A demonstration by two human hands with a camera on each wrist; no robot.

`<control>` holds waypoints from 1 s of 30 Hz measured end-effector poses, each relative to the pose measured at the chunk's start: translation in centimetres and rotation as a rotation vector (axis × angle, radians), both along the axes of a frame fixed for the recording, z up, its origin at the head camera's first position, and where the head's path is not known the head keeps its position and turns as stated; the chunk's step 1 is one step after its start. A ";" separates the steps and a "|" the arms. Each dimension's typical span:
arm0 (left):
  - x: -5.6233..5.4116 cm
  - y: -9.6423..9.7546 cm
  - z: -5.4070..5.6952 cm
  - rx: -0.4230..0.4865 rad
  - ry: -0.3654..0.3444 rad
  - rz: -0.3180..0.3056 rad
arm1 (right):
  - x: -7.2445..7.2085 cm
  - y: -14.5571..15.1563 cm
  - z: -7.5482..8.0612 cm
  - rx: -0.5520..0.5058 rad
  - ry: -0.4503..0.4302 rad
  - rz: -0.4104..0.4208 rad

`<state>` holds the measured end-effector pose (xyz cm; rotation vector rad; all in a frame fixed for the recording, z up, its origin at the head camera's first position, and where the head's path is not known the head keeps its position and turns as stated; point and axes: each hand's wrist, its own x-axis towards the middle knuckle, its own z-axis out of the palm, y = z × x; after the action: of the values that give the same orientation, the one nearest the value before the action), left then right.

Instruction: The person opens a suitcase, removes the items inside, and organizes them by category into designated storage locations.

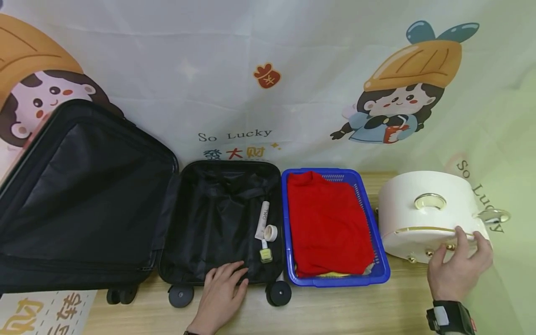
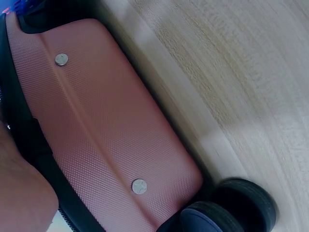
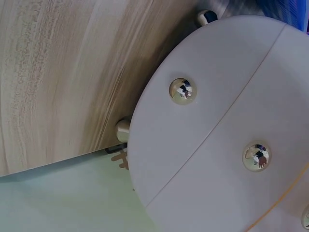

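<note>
Your right hand (image 1: 460, 270), at the lower right of the head view, has its fingers spread, the tips at the front of the white case (image 1: 423, 190), which stands just beyond it; whether they press or merely graze the seam is hard to tell. Your left hand (image 1: 224, 295), at bottom centre, lies with relaxed, extended fingers over the near rim of the open suitcase (image 1: 201, 232). The case is smooth and rounded, with glossy gold-coloured knobs (image 3: 182, 91). The suitcase pairs black fabric lining with a finely textured pink shell (image 2: 111, 106); a white tube (image 1: 262, 218), round jar (image 1: 270, 233) and yellow bottle (image 1: 265, 254) lie inside. Right of centre, a perforated blue basket (image 1: 378, 251) holds red cloth (image 1: 328, 223). Beneath you see a wood-grain table (image 1: 335, 309); a printed backdrop (image 1: 310, 37) fills the top.
</note>
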<state>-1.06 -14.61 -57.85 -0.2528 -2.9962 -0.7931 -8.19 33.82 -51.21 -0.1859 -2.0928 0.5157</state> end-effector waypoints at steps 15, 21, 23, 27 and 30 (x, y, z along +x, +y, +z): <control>-5.5 4.3 3.2 0.108 0.055 -0.023 | 1.4 0.0 0.1 0.025 0.029 0.022; -8.4 3.5 4.5 -0.050 -0.262 -0.092 | 2.6 0.1 -0.5 0.011 0.019 0.038; -9.4 3.1 5.0 -0.100 -0.317 -0.120 | 3.1 0.1 -0.7 0.001 0.021 0.040; -11.7 2.8 5.7 -0.146 -0.317 -0.138 | 4.0 -0.6 -0.4 -0.023 0.043 0.031; -13.4 3.0 5.7 -0.178 -0.298 -0.158 | 4.5 -1.4 0.0 -0.042 0.079 0.013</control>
<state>-14.43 -11.58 -52.19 -0.4167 -3.3690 -0.6231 -3.65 32.42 -51.25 -0.1737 -2.0082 0.5661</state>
